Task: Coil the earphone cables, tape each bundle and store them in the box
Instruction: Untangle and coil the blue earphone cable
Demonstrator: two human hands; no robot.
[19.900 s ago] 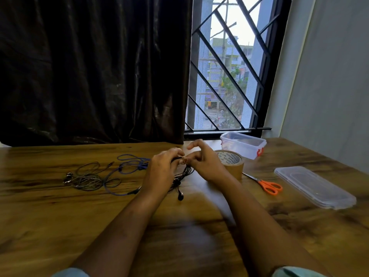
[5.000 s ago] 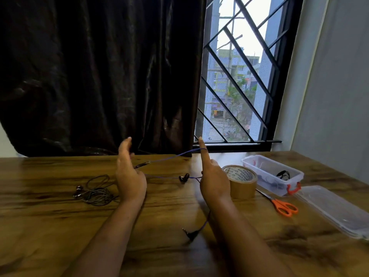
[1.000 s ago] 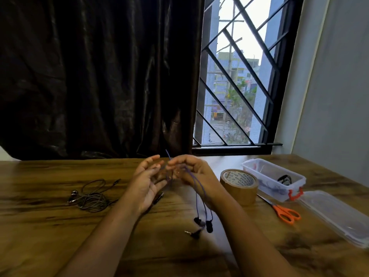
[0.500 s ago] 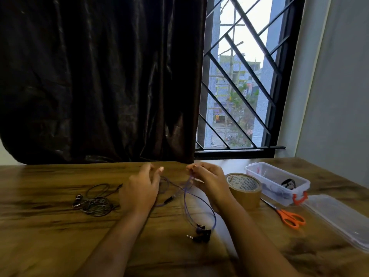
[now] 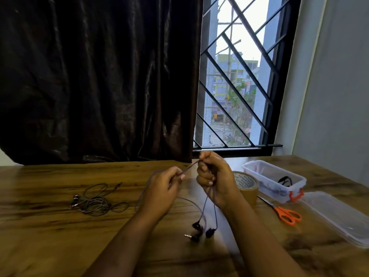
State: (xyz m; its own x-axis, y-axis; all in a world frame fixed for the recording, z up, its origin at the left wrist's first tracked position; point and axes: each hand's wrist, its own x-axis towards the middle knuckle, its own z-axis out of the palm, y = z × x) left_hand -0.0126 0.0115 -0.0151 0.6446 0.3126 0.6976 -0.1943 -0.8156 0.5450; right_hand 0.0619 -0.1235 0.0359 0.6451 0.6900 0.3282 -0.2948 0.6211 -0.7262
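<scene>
My left hand point(image 5: 162, 189) and my right hand point(image 5: 214, 179) both pinch a purple earphone cable point(image 5: 203, 213) above the wooden table point(image 5: 50, 236). A short stretch of cable runs taut between them. Two strands hang from my right hand, and the earbuds and plug lie on the table below. A tangled grey earphone cable point(image 5: 95, 201) lies to the left. The clear plastic box point(image 5: 273, 179) stands at the right with a black coiled bundle point(image 5: 285, 180) inside. A roll of brown tape point(image 5: 246, 186) sits just behind my right wrist.
Orange-handled scissors point(image 5: 286, 214) lie right of the tape. The box's clear lid point(image 5: 337, 214) rests at the table's right edge. A dark curtain and a barred window stand behind the table.
Both hands have risen and drawn closer together. The loop that lay between them is now pulled short and taut, with two strands hanging from my right hand.
</scene>
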